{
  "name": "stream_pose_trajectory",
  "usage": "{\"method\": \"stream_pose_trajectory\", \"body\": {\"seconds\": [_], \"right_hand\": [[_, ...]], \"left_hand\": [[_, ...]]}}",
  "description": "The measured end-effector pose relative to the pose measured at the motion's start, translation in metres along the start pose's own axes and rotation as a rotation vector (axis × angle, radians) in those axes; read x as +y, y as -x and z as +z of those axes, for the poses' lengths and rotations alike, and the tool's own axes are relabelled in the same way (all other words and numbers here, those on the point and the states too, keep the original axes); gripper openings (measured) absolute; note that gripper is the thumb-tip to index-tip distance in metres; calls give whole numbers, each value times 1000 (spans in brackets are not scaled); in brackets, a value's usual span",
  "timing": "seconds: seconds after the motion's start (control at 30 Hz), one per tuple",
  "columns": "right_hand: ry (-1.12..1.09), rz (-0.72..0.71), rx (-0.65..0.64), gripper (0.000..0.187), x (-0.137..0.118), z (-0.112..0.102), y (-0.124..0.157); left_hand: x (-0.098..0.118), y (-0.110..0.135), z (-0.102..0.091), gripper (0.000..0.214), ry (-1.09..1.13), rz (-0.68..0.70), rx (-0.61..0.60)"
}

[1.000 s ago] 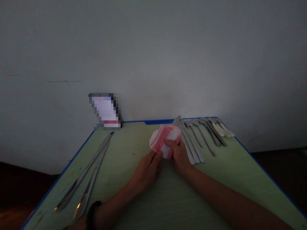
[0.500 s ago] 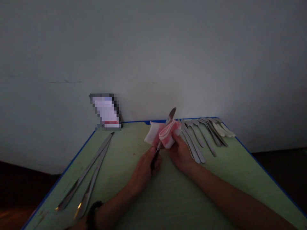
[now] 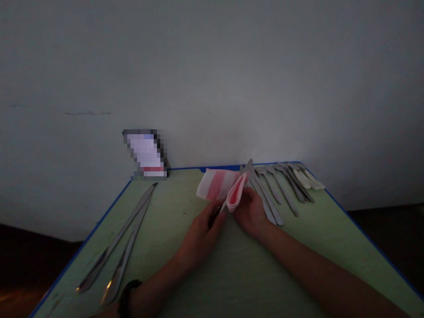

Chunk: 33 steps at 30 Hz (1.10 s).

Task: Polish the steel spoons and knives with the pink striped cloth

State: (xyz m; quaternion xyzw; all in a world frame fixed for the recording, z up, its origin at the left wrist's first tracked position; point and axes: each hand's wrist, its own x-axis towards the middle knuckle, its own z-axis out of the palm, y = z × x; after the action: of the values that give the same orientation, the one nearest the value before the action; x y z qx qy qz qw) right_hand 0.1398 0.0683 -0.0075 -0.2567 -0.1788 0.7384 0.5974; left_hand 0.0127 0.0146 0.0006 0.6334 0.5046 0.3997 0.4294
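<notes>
My left hand [image 3: 202, 230] is closed on the handle of a table knife [image 3: 245, 169], whose blade tip pokes out past the cloth. My right hand [image 3: 251, 211] pinches a pink and white striped cloth [image 3: 221, 187] folded round the blade. Part of the cloth lies spread toward the left on the green table [image 3: 232, 265]. Most of the knife is hidden by the cloth and my fingers.
A row of several metal knives, forks and spoons [image 3: 281, 187] lies right of my hands, near the table's far right corner. Two long knives [image 3: 121, 240] lie at the left edge. A blurred-out upright object [image 3: 147, 153] stands at the back left against the wall.
The knife, raised at an angle half a second ago, has come down lower. The cloth has unfolded toward the left and my right hand slid along the blade.
</notes>
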Motion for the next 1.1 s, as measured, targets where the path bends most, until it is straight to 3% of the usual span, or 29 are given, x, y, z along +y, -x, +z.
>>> {"method": "stream_pose_trajectory", "body": {"seconds": [0.23,0.57,1.1], "right_hand": [[72,-20,-59,11,8,-3,-3],[93,-23,-102,13,18,-14,-7],[140,-42,-141,26,17,-13,-5]], "left_hand": [[-1,0,1,33,-19,31,-50],[-8,0,1,44,-232,47,-83],[-8,-3,-1,31,-275,112,-134]]}}
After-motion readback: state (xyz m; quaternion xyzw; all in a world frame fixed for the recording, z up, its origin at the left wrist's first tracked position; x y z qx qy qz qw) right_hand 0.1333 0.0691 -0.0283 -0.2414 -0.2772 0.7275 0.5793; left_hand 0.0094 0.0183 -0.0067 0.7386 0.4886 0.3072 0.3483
